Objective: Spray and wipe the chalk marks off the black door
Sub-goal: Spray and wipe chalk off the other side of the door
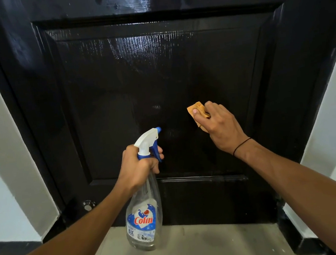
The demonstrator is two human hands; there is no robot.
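Dead centre in the head view is the glossy black panelled wooden door (pixel 157 70), filling everything from about 9 o'clock round to 3 o'clock, with wet-looking streaky shine across the top of the raised panel at 12 o'clock. Honestly I can't make out any chalk on it from here, so I'd guess this is the tail end of the wiping. At 6 o'clock the clear plastic spray bottle with the blue-and-white trigger head (pixel 143 208) hangs below the left hand (pixel 140 165), whose fingers are curled round the neck with one resting on the trigger, nozzle aimed at the panel. The right hand (pixel 218 127), around 4 o'clock from centre, has its fingers bunched together, thumb on top, clamping the small folded orange cloth (pixel 195 110) flat against the lower middle of the panel. To do this bit well I'd keep the cloth flat, wipe in overlapping strokes along the grain, refold to a clean face once it's chalky, and only spritz lightly so drips don't run down to the grey floor (pixel 196 249).
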